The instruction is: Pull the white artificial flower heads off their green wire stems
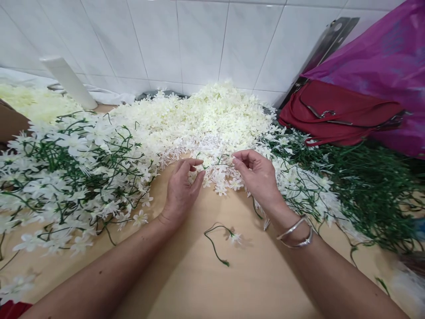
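My right hand [257, 175], a silver bangle on its wrist, pinches thumb and forefinger together at the end of a thin green artificial flower stem [221, 165]. A small white bit shows at those fingertips. Facing it, my left hand [183, 188] has thumb and forefinger apart beside the stem's other end, with no clear grip on it. Just beyond both hands lies a heap of loose white artificial petals [212, 117]. Nearer to me, a single green stem with a white flower [236, 238] rests on the wooden table [206, 288].
Stemmed white flowers [76, 177] are piled at left, bare green stems [365, 190] at right. A red handbag [341, 110] and a purple bag [381, 66] stand at back right. A white roll-like object [68, 82] leans near the tiled wall [202, 40].
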The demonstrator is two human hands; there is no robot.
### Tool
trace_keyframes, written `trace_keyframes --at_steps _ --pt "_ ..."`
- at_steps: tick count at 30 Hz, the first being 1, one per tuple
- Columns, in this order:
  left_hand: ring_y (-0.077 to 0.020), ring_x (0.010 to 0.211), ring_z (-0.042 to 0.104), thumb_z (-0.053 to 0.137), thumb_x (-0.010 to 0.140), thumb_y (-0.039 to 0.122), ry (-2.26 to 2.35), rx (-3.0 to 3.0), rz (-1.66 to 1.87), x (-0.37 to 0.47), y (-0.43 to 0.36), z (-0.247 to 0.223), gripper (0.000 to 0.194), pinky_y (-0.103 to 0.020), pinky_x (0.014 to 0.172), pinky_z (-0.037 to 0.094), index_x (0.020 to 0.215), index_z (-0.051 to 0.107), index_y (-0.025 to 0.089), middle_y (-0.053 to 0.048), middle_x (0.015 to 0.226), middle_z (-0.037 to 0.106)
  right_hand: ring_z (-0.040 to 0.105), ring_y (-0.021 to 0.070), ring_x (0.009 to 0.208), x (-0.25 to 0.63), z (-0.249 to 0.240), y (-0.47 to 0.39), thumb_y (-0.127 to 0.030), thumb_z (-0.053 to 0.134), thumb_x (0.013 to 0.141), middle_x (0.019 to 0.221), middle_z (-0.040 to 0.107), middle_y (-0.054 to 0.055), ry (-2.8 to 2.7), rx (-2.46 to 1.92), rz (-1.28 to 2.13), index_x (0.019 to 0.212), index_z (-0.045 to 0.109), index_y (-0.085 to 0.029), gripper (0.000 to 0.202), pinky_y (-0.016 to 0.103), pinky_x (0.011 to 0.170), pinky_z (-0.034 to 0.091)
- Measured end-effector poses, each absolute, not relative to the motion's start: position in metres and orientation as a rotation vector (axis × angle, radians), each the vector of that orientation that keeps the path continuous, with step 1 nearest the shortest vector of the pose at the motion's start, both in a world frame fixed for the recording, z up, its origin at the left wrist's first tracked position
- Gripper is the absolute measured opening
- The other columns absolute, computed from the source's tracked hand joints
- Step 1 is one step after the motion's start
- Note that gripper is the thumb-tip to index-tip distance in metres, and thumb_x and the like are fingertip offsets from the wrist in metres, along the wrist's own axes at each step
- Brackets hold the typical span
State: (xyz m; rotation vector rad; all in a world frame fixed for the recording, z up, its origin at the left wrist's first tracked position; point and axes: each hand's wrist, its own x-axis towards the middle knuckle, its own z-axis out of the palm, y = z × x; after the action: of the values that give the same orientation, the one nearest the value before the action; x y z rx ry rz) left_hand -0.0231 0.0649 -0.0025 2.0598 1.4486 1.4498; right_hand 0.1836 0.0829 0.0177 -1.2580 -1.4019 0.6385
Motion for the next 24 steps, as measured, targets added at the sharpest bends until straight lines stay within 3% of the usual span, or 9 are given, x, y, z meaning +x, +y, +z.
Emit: trace_keyframes --at_steps 8,24 --pt "-0.0211 0.107 0.068 0.06 0.1 0.02 1.252 2.365 1.284 -0.013 0.046 -0.002 0.011 -0.037 0.097 0.052 0.109 0.066 0.023 -0.006 0.109 0.071 0.066 0.0183 0.082 0.185 0.021 0.078 -0.025 0.062 0.092 0.094 0.076 0.005 -1.517 -1.264 0.443 0.094 0.074 -0.02 0.013 0.033 0.08 0.053" --pt "-0.0248 0.113 0.066 0.057 0.104 0.023 1.288 2.671 0.89 0.024 0.054 0.001 0.017 -0.042 0.096 0.04 0.117 0.067 0.022 -0.008 0.126 0.071 0.063 0.017 0.075 0.202 0.035 0.084 -0.023 0.064 0.087 0.085 0.073 0.002 -1.393 -1.25 0.29 0.088 0.069 -0.021 0.005 0.033 0.075 0.052"
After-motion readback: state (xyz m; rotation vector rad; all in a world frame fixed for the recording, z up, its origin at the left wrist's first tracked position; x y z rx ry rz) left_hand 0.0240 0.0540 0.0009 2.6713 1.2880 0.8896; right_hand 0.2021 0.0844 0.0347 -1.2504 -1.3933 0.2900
